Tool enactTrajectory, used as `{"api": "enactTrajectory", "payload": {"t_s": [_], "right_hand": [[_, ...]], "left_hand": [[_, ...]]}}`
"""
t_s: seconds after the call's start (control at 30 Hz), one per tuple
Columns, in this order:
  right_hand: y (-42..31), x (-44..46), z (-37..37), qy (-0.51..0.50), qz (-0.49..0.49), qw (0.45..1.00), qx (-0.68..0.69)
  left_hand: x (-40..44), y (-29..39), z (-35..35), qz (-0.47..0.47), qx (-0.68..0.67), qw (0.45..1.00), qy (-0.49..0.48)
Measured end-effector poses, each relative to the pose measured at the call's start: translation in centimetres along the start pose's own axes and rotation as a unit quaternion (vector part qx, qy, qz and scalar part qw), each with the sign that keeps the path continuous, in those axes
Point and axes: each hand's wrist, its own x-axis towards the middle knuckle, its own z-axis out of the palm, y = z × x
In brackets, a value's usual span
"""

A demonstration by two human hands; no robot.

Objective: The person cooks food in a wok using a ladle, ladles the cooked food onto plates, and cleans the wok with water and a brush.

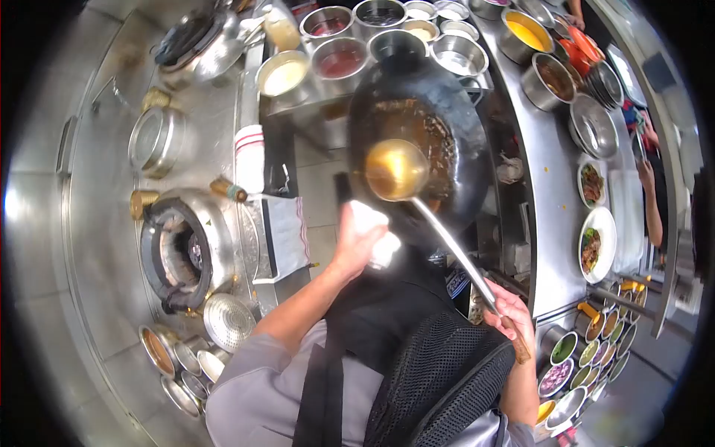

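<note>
My left hand (356,242) is closed round a folded white cloth (382,248) at the near left edge of a dark wok (465,127). The cloth hides whether a wok handle is inside the grip. Brown sauce and bits cling to the wok's inner wall. My right hand (510,309) is wrapped round the wooden end of a long metal ladle (454,249). The ladle's bowl is over the wok's left part, blurred and shining, with brownish liquid seemingly in it. The wok is away from the burner, between the stove and the right counter.
Left is a burner ring (179,249) with a perforated skimmer (229,322) beside it. Pots of sauce (339,58) line the back. On the right counter (547,231) are two plates of food, the nearer an oval plate (607,257). Another person's arm (652,194) shows beyond the counter.
</note>
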Motion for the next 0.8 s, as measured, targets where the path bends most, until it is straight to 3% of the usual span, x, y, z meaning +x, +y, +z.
{"api": "enactTrajectory", "payload": {"t_s": [0.1,0.23,0.47,0.6,0.8], "right_hand": [[1.9,-0.1,0.3,-0.015,-0.061,0.998,0.028],[2.2,-2.8,0.2,-0.017,-0.153,0.978,0.138],[-2.3,-7.1,0.8,0.256,-0.384,0.887,0.027],[-6.1,-6.2,-3.3,0.425,-0.393,0.800,-0.156],[-10.0,-4.6,-8.8,0.523,-0.354,0.739,-0.236]], "left_hand": [[-1.6,3.9,1.6,-0.086,-0.043,0.995,-0.007],[-0.4,3.9,2.7,-0.102,-0.042,0.989,-0.096],[1.1,5.5,8.1,-0.104,-0.056,0.974,-0.195],[1.6,5.6,9.9,-0.116,-0.053,0.972,-0.198],[1.9,5.8,12.0,-0.126,-0.038,0.971,-0.200]]}}
